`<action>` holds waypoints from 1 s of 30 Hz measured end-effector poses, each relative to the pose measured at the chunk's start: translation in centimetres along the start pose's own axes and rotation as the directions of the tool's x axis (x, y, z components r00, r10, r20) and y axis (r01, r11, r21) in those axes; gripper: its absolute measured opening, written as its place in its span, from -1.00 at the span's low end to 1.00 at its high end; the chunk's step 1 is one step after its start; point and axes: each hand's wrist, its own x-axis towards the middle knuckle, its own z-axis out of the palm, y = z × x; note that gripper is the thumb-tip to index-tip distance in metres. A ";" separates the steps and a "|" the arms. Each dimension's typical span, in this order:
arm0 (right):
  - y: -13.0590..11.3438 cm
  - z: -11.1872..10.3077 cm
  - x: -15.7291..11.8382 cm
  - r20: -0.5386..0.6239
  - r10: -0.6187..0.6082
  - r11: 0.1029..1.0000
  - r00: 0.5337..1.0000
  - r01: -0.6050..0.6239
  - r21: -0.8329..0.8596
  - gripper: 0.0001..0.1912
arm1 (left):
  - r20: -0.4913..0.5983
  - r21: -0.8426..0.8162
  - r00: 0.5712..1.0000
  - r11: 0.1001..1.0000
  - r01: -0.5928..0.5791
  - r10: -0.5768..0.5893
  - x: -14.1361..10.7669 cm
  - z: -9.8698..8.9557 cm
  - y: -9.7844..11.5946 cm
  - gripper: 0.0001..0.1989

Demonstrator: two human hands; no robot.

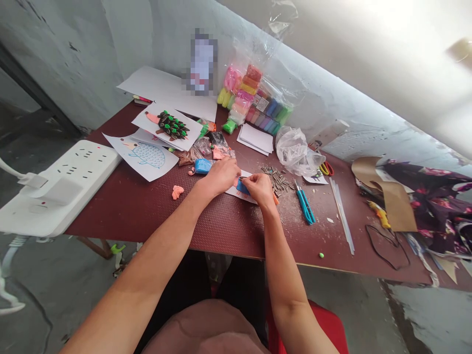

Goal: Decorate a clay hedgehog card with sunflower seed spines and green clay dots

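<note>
Right hand [259,188], frame centre: thumb and fingertips pinched on a soft-looking blue piece [242,185], which sat over a small white paper card [238,193] with orange marks. Left hand [225,173] was at the piece's left, fingers curled; couldn't tell if they gripped anything. Table [221,238]: dark red, embossed texture. Right of centre: loose pile of slim, striped seeds [278,182], then teal plastic cutter [305,204], then straight translucent sticks [341,215]. Left of centre: lumpy, matte orange blob [177,191]. Upper right of centre: crumpled, thin clear plastic bag [295,147].
</note>
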 end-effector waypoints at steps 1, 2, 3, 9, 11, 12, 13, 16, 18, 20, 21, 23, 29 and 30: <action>0.1 0.0 0.0 0.000 0.006 1.000 1.000 -0.006 0.008 -0.71 | 0.003 0.000 1.000 1.000 -0.002 0.002 0.0 0.0 0.0 -0.72; 0.2 0.1 0.0 -0.001 0.012 1.000 1.000 -0.012 0.015 -0.72 | 0.008 0.000 1.000 1.000 0.000 0.000 0.0 -0.1 0.1 -0.72; 0.3 0.1 0.0 -0.004 0.018 1.000 1.000 -0.018 0.023 -0.73 | 0.015 0.001 1.000 1.000 0.007 -0.007 0.0 -0.2 0.1 -0.71; 0.7 0.1 0.0 -0.020 0.013 0.998 1.000 -0.011 0.064 -0.73 | 0.040 -0.022 0.999 0.999 0.031 -0.030 -0.1 -0.7 0.4 -0.68; 0.7 0.1 -0.1 -0.011 0.012 0.998 1.000 -0.011 0.064 -0.72 | 0.036 -0.026 0.999 0.999 0.026 -0.025 -0.2 -0.8 0.4 -0.69; 0.7 0.1 -0.1 -0.009 0.013 0.998 1.000 -0.012 0.060 -0.72 | 0.035 -0.027 0.999 0.999 0.027 -0.026 -0.2 -0.9 0.4 -0.69; 0.6 0.1 -0.1 -0.007 0.013 0.998 1.000 -0.013 0.055 -0.72 | 0.036 -0.026 0.999 0.999 0.030 -0.029 -0.2 -0.9 0.4 -0.69; 0.6 0.1 -0.3 -0.011 -0.003 0.999 1.000 0.003 0.043 -0.70 | 0.052 -0.027 0.998 0.999 0.047 -0.046 -0.2 -1.2 0.6 -0.67; 0.5 0.1 -0.3 -0.023 -0.011 0.999 1.000 0.012 0.033 -0.70 | 0.059 -0.029 0.997 0.998 0.052 -0.050 -0.3 -1.3 0.7 -0.67; 0.4 0.2 -0.3 -0.034 -0.004 1.000 0.999 0.004 0.016 -0.70 | 0.059 -0.027 0.997 0.998 0.052 -0.050 -0.3 -1.4 0.8 -0.67; 0.4 0.2 -0.3 -0.038 0.004 1.000 0.999 -0.003 0.006 -0.70 | 0.057 -0.025 0.997 0.998 0.051 -0.050 -0.3 -1.4 0.8 -0.67; 0.5 0.3 -0.2 -0.050 0.012 1.000 0.999 -0.012 -0.008 -0.71 | 0.052 -0.019 0.998 0.999 0.046 -0.045 -0.4 -1.3 0.7 -0.67; 2.4 -0.8 0.6 -0.168 -0.013 1.000 0.986 0.008 -0.027 -0.71 | 0.025 -0.015 0.999 1.000 0.022 -0.022 -0.1 -0.4 0.0 -0.67; 2.9 -1.3 0.8 -0.186 -0.014 0.999 0.982 0.005 -0.046 -0.72 | 0.017 -0.013 1.000 1.000 0.020 -0.020 0.0 -0.3 -0.1 -0.67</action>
